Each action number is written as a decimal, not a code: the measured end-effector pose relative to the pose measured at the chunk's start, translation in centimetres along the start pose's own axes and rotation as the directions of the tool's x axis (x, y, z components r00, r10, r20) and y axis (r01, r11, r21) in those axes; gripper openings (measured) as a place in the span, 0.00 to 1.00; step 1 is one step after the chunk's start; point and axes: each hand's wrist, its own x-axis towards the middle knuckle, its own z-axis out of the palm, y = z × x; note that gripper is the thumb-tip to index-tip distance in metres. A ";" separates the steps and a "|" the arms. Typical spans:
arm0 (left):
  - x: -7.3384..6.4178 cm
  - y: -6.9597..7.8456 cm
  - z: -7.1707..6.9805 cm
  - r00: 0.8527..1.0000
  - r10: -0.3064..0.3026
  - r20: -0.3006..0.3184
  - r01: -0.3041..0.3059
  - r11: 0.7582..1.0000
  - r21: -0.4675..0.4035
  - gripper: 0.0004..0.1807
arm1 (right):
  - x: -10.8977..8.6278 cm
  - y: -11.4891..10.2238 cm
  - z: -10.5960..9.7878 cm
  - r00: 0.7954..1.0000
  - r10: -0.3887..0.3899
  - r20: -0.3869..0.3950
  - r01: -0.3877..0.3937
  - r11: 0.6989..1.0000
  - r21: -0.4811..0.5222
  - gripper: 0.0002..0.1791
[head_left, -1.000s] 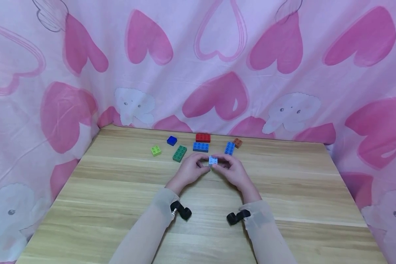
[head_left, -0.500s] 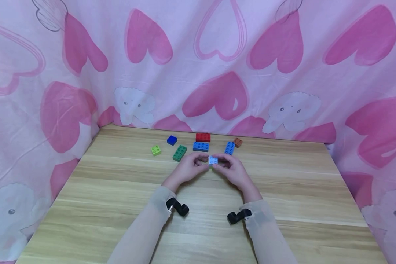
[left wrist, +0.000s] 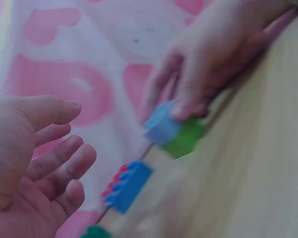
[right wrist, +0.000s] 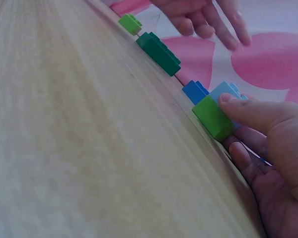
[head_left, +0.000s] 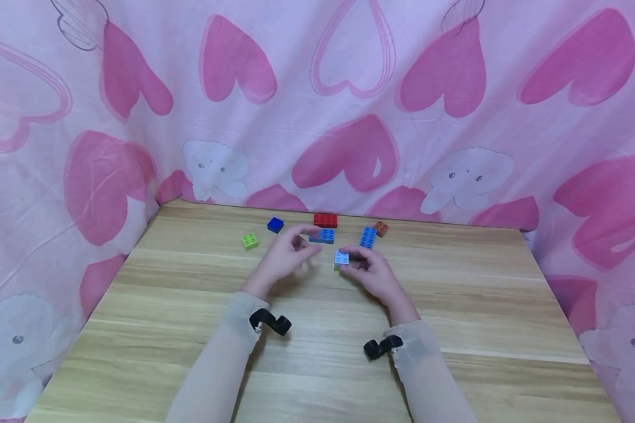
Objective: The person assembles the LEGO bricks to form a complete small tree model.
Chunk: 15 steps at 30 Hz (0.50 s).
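My right hand (head_left: 373, 275) pinches a light blue toy brick (head_left: 341, 257) between thumb and fingers. A lime green brick (right wrist: 212, 118) is joined under it, as the right wrist view shows. My left hand (head_left: 280, 258) holds nothing; its fingers are spread and bent slightly, apart from the stack. In the head view it hides the dark green brick and overlaps the left end of a blue brick (head_left: 325, 236). That dark green brick (right wrist: 159, 53) shows on the table in the right wrist view.
On the wooden table (head_left: 317, 364), a red brick (head_left: 325, 220) lies behind the blue one. Farther left are a dark blue brick (head_left: 275, 224) and a small lime brick (head_left: 250, 241). To the right lie another blue brick (head_left: 368, 237) and a brown brick (head_left: 381, 228). A pink curtain (head_left: 275, 129) hangs behind.
My left hand has let go of the brick stack and moved left and away, over the dark green brick. My right hand stays in place holding the stack.
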 end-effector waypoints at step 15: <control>-1.9 -4.3 -9.6 0.924 -0.130 -0.359 0.110 0.991 -0.076 0.26 | -0.1 -0.1 0.0 1.000 0.014 0.002 -0.014 1.000 -0.012 0.22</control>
